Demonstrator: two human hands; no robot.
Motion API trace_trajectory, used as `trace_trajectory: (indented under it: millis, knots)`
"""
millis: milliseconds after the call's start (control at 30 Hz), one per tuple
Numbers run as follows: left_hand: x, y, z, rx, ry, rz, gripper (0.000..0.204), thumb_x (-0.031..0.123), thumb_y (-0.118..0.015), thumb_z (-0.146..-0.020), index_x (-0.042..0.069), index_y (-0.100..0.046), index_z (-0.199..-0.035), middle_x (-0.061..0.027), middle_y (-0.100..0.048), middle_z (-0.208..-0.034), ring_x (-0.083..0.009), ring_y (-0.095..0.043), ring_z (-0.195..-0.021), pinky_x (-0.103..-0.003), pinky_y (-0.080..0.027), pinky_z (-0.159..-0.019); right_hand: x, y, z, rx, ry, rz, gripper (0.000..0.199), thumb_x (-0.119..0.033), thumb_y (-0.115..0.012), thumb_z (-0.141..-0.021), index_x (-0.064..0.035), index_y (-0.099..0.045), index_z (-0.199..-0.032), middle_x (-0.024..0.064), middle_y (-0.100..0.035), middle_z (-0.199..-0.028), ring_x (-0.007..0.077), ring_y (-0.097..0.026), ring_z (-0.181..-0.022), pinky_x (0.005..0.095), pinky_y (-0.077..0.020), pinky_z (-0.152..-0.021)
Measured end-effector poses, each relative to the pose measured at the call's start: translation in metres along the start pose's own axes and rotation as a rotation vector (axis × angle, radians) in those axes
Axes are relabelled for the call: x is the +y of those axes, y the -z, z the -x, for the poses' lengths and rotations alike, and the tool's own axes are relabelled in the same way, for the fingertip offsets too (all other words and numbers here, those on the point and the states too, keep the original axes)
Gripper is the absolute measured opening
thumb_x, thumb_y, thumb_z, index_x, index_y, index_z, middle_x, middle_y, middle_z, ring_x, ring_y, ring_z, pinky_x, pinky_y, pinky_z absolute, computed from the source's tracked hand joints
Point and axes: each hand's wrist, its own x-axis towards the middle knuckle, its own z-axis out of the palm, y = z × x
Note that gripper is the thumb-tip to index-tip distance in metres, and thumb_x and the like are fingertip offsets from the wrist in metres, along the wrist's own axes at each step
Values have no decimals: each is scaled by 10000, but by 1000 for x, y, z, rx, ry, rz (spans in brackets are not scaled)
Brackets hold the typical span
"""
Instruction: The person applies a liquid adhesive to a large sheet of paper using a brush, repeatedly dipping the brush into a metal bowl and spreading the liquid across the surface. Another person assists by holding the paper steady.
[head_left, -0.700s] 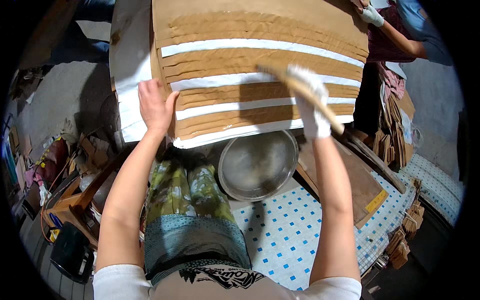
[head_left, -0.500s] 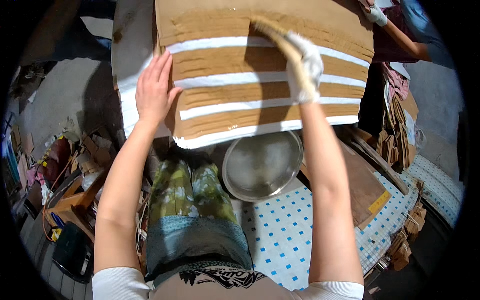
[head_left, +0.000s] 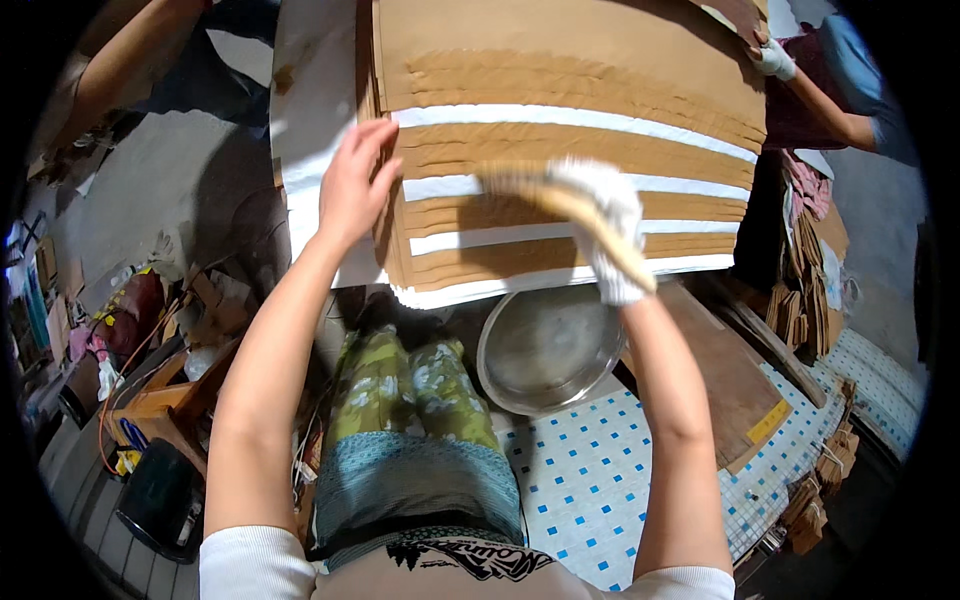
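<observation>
Brown paper sheets lie in a stepped stack before me, their near edges fanned out with white strips showing between them. A white knitted glove covers my right hand, which is closed round the long pale handle of a brush. The brush, blurred by motion, is over the middle strips, its bristle end pointing left. My bare left hand rests at the stack's left edge, fingers stretched out and thumb apart, fingertips touching the edge.
Below the stack's near edge stands a round metal basin. Right of it lies a brown board on blue-and-white patterned sheeting. Another person's gloved hand touches the stack's far right corner. Bundled cardboard pieces stand at the right.
My right hand has swept the brush from the far part of the sheets toward me. The left hand has shifted slightly along the left edge. The whole view has moved a little.
</observation>
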Motion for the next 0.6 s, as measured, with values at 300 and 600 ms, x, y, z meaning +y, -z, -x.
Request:
trace_trajectory:
  millis: [300, 600]
  knots:
    - [-38, -19, -77, 242, 221, 485, 564, 438, -752, -883, 151, -518, -1308, -1, -634, -991, -89, -596, -767, -281, -521, -648, -19, -69, -39, 210, 7, 292, 241, -272, -690, -789, -214, -730, -1019, 45, -700, -964, 257, -660, -920, 427, -482, -860]
    - [-8, 0, -54, 29, 820, 724, 232, 306, -764, -892, 130, -667, -1007, 72, -600, -761, -52, -527, -640, -234, -417, -588, -72, -52, 117, -452, -94, 249, 248, -211, -625, -823, -215, -724, -1050, 13, -693, -997, 237, -644, -969, 445, -480, -884]
